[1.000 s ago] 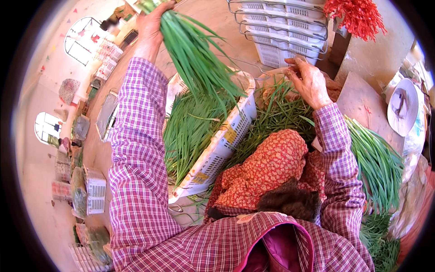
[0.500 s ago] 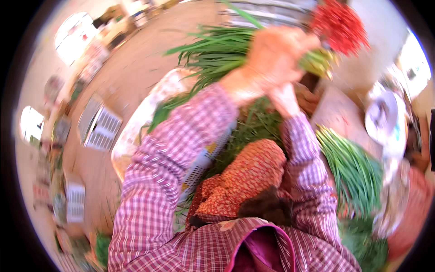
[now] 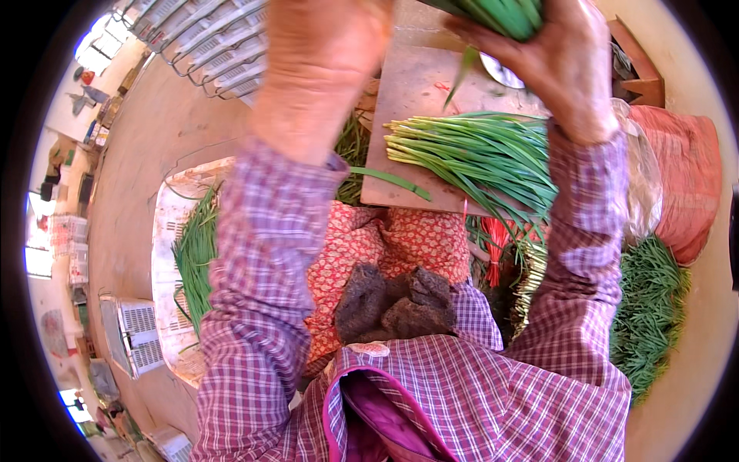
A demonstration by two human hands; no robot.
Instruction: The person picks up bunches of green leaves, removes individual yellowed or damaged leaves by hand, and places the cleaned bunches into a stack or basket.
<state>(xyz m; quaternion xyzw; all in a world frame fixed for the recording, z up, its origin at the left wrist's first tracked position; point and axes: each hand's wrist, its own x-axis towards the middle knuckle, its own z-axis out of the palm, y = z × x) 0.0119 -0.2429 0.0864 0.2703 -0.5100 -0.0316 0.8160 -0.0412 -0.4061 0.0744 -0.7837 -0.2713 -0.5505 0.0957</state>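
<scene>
My right hand [image 3: 571, 68] is closed around a bunch of long green leaves [image 3: 504, 14], probably garlic chives, at the top edge; most of the bunch is cut off. My left hand [image 3: 331, 65] is raised to the left of it, its fingers beyond the upper edge. Between my arms, a loose pile of chives [image 3: 469, 150] lies on a board [image 3: 423, 85], pale stem ends pointing left. One single leaf [image 3: 392, 182] hangs over the board's near edge.
On the left stands a white crate [image 3: 165, 254] holding more greens [image 3: 198, 258]. Grey slatted racks [image 3: 208, 38] are at the upper left. Red ties [image 3: 495, 250] hang below the board. A red sack [image 3: 677, 177] and a green heap [image 3: 650, 308] stand at the right.
The view has turned, bringing the board and its chives nearer the middle. My hands, close together at the bunch before, are now apart and higher. The bunch is now at the top edge.
</scene>
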